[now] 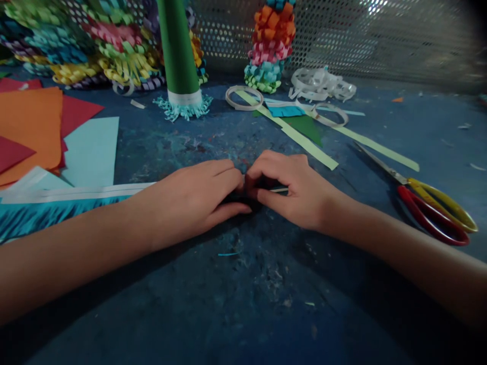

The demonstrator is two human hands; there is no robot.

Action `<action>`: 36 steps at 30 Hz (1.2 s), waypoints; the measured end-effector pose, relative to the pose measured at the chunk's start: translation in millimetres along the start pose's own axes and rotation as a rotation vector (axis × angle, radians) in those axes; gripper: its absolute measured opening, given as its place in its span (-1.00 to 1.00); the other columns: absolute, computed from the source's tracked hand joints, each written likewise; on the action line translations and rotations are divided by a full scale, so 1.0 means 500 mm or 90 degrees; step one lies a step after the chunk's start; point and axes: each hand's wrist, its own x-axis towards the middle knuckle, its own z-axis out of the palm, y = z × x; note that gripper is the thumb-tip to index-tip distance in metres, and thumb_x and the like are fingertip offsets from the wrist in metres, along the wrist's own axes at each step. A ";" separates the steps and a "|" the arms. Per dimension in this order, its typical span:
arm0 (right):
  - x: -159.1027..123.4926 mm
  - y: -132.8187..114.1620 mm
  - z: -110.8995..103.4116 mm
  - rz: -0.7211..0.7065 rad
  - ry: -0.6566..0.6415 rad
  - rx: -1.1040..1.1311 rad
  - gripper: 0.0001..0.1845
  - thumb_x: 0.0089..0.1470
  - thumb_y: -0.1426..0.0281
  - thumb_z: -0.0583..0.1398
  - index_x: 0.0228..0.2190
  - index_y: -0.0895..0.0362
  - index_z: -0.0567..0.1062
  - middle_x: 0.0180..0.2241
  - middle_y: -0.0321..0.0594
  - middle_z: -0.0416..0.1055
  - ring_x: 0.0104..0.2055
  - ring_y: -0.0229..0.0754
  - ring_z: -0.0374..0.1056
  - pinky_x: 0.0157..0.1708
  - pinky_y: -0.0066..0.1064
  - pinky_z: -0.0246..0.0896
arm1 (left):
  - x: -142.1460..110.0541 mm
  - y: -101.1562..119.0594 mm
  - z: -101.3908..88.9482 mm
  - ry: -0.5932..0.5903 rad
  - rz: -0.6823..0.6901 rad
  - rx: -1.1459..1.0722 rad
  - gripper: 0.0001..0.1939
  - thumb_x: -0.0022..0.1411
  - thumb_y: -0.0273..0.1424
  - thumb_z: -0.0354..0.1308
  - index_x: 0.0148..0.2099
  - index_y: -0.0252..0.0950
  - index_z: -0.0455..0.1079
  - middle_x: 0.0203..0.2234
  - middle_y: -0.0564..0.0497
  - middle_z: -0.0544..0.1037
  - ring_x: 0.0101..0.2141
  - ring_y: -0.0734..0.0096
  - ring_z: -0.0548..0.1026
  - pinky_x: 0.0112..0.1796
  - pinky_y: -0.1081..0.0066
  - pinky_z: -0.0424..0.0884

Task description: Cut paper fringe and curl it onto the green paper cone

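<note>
My left hand and my right hand meet at the middle of the table, fingertips almost touching. A blue fringed paper strip with a white tape band along its top edge runs from the left, behind my left forearm, towards the hands. The left fingers are curled down at the strip's end, which they mostly hide. My right thumb and fingers are pinched together. A thin pale edge shows between them, but what it belongs to is hidden.
Scissors with red and yellow handles lie at right. Pale green strips, tape rolls and crumpled clear tape are beyond the hands. A green paper cone stands behind, near curly paper decorations. Orange sheets lie left.
</note>
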 end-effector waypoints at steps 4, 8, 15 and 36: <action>-0.007 0.000 -0.007 -0.045 -0.029 -0.083 -0.86 0.21 0.53 0.17 -0.34 0.10 0.50 -0.27 -0.29 0.42 -0.16 -0.11 0.38 -0.11 -0.14 -0.10 | 0.001 0.000 -0.003 -0.010 -0.019 -0.024 -0.89 0.41 -0.42 0.05 -0.18 -0.31 0.37 -0.24 -0.07 0.47 -0.30 0.25 0.47 -0.30 0.32 0.31; -0.016 0.001 -0.015 -0.087 -0.046 -0.114 -0.86 0.27 0.49 0.14 -0.25 0.11 0.52 -0.22 -0.26 0.44 -0.14 -0.10 0.38 -0.12 -0.15 -0.14 | 0.006 0.006 -0.007 -0.017 -0.053 -0.039 -0.87 0.40 -0.45 0.02 -0.17 -0.32 0.39 -0.26 -0.05 0.46 -0.31 0.27 0.46 -0.30 0.32 0.30; -0.014 0.000 -0.007 -0.089 -0.039 -0.145 -0.85 0.31 0.44 0.14 -0.29 0.14 0.51 -0.28 -0.24 0.43 -0.20 -0.08 0.34 -0.20 -0.21 -0.12 | 0.007 -0.006 -0.002 0.029 -0.048 -0.105 -0.88 0.37 -0.44 0.06 -0.13 -0.30 0.42 -0.18 -0.05 0.37 -0.22 0.27 0.46 -0.18 0.32 0.35; 0.010 -0.007 -0.004 -0.061 -0.109 -0.212 -0.84 0.20 0.54 -0.01 -0.37 0.08 0.30 -0.30 -0.12 0.34 -0.25 -0.01 0.25 -0.21 -0.17 -0.11 | 0.017 0.012 -0.020 -0.067 -0.080 0.056 -0.87 0.39 -0.42 0.05 -0.19 -0.29 0.42 -0.29 -0.05 0.51 -0.29 0.24 0.50 -0.26 0.33 0.34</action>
